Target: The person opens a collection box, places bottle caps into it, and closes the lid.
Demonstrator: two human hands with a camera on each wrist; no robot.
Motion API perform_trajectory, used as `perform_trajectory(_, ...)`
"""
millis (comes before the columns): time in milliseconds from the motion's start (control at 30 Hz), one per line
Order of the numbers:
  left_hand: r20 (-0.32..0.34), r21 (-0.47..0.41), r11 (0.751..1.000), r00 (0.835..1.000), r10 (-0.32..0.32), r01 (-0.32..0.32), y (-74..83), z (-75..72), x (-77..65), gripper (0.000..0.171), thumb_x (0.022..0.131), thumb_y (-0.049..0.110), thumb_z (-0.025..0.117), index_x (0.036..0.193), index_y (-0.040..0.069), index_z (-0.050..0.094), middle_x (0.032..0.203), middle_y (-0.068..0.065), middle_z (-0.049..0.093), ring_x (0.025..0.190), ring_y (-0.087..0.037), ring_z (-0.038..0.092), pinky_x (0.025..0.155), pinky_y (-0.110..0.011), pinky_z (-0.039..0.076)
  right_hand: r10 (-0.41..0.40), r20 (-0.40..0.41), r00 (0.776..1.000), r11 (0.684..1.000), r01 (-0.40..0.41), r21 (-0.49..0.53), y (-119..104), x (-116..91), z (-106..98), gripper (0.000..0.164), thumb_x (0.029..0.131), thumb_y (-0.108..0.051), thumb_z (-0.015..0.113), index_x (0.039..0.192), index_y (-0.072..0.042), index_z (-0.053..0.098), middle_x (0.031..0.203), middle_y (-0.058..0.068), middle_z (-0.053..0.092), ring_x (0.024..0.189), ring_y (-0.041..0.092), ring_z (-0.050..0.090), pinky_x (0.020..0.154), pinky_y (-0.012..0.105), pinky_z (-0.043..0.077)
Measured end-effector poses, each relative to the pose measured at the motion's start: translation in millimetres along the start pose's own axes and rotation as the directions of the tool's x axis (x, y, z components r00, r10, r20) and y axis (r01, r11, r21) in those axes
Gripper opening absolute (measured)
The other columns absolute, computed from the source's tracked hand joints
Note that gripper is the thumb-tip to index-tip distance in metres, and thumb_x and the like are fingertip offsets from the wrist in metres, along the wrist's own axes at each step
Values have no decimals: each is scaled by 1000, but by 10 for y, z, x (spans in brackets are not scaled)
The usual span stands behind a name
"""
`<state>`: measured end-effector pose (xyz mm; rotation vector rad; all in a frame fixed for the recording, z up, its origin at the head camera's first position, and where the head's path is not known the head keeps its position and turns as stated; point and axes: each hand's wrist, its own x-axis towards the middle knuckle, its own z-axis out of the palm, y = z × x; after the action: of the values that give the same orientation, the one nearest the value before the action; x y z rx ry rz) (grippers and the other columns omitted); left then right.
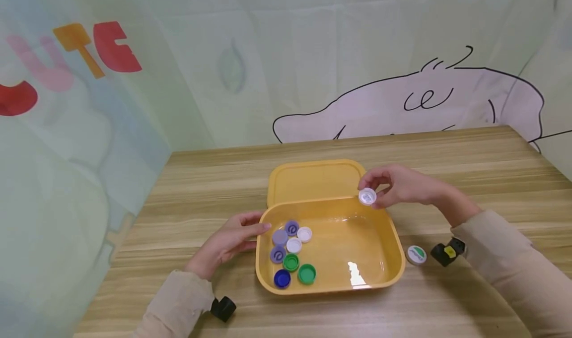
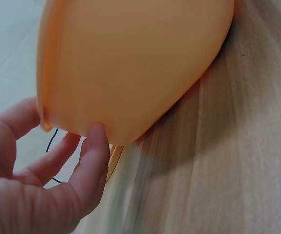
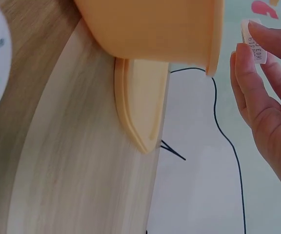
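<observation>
Between finger and thumb, my right hand (image 1: 399, 185) pinches a white bottle cap (image 1: 367, 196) above the far right corner of a yellow plastic box (image 1: 330, 292). Small print shows on the edge of that cap (image 3: 256, 45) in the right wrist view. My left hand (image 1: 230, 241) grips the box's left wall, thumb over the rim and fingers (image 2: 97, 151) against the outside. Inside, along the left, lie several caps: purple ones (image 1: 278, 253), white ones (image 1: 294, 245), green ones (image 1: 307, 274) and a dark blue one (image 1: 282, 278).
Behind the box lies its yellow lid (image 1: 317, 179), partly covered by it. A white cap with a green patch (image 1: 416, 254) sits on the wooden table (image 1: 214, 179) just right of the box. A printed cloth (image 1: 250, 70) hangs behind the table.
</observation>
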<state>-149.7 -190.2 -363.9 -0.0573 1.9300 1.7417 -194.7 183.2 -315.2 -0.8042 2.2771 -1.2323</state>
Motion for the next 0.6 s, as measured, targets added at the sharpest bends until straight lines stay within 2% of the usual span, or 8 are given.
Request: perform_trajectory(600, 19, -15, 1000, 1000, 17, -17, -17, -22, 10, 55, 88, 15, 63, 134, -7, 42, 122, -16, 54, 99, -18, 58, 84, -36, 52, -85, 101, 991, 996, 86, -15, -230, 244, 141, 30, 75, 4, 70, 102, -5, 61, 92, 8, 60, 90, 27, 55, 80, 30, 54)
